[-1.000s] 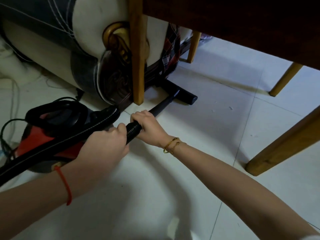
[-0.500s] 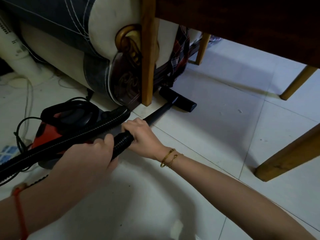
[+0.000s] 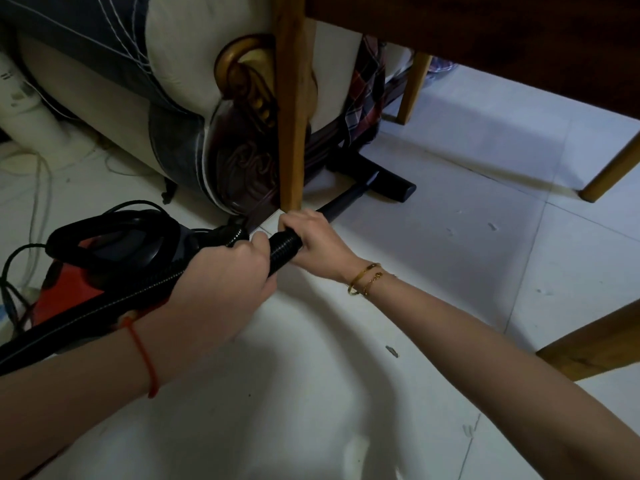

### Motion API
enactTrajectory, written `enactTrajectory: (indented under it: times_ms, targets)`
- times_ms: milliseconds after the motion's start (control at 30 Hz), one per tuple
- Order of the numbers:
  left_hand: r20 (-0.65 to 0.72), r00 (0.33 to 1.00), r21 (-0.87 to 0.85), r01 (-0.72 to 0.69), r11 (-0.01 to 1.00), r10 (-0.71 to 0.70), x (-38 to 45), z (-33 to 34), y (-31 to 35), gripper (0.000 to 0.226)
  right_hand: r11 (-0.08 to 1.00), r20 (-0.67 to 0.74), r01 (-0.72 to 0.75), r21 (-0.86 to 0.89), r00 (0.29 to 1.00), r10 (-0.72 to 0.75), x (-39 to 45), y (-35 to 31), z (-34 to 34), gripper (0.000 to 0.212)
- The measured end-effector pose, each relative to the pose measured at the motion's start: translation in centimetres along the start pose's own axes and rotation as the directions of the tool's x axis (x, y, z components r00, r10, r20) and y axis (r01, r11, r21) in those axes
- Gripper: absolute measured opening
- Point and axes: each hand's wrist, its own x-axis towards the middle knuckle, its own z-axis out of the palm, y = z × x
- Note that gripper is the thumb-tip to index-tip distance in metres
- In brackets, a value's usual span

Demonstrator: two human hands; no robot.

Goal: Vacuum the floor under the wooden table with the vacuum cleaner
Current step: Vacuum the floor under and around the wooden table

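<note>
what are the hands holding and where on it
Both hands grip the vacuum's black ribbed hose: right hand at its front end by the wand, left hand just behind it.

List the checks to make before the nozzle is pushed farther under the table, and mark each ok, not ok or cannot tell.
1. Left hand gripping hose: ok.
2. Right hand gripping where hose meets wand: ok.
3. Nozzle flat on floor: ok.
4. Wand clear of near table leg: ok, though close.
5. Plaid cloth clear of nozzle: cannot tell.
6. Suction running: cannot tell.
</note>
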Motion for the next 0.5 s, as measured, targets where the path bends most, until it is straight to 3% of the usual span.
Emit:
enactTrajectory:
  times_ms: [100, 400, 500]
  targets:
    - [-0.045, 0.999, 0.011, 0.001, 1.000, -0.001, 2.8, 0.9, 0.9, 0.035, 1.000, 0.012, -0.009, -0.029, 1.000, 0.009, 1.0, 2.7, -0.8, 0.031]
    - [0.067, 0.997, 0.072, 0.032, 0.997, -0.037, 12.4, 4.4, 4.3, 0.027, 0.994, 0.032, -0.022, -0.104, 0.999, 0.025, 3.9, 10.8, -4.0, 0.023]
    - [0.095, 0.994, 0.054, 0.055, 0.997, -0.060, 15.7, 5.7, 5.4, 0.029, 0.980, 0.080, -0.103, -0.168, 0.990, 0.117, 4.8, 13.9, -5.0, 0.024]
